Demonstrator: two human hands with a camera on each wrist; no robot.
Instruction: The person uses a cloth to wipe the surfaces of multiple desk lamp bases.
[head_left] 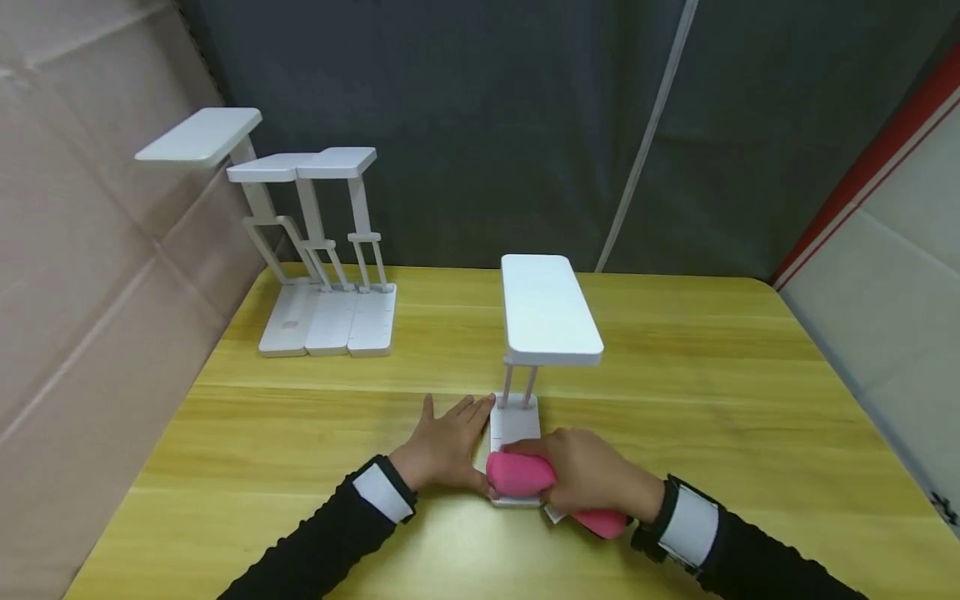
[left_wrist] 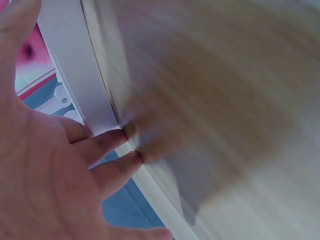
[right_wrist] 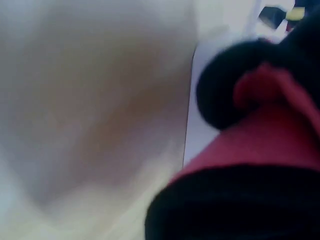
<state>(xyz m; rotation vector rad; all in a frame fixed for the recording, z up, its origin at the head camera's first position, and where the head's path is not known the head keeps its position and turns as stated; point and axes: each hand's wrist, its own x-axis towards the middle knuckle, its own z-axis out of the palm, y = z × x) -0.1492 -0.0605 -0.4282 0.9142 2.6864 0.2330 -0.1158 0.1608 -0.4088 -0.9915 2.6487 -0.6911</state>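
A white folding stand (head_left: 553, 308) with a flat rectangular top and two thin struts stands in front of me. My right hand (head_left: 588, 471) grips a bunched pink cloth (head_left: 521, 473) and presses it on the front of the stand's base (head_left: 514, 427). In the right wrist view the cloth (right_wrist: 265, 137) bulges dark and pink over the white base (right_wrist: 205, 135). With fingers spread, my left hand (head_left: 447, 446) touches the base's left side, the thumb by its front end. Its fingertips show at the base edge in the left wrist view.
Several similar white stands (head_left: 330, 321) stand side by side at the back left of the wooden table (head_left: 697, 392). A dark curtain (head_left: 450, 125) hangs behind the table, with pale fabric walls (head_left: 97, 250) on the left and right.
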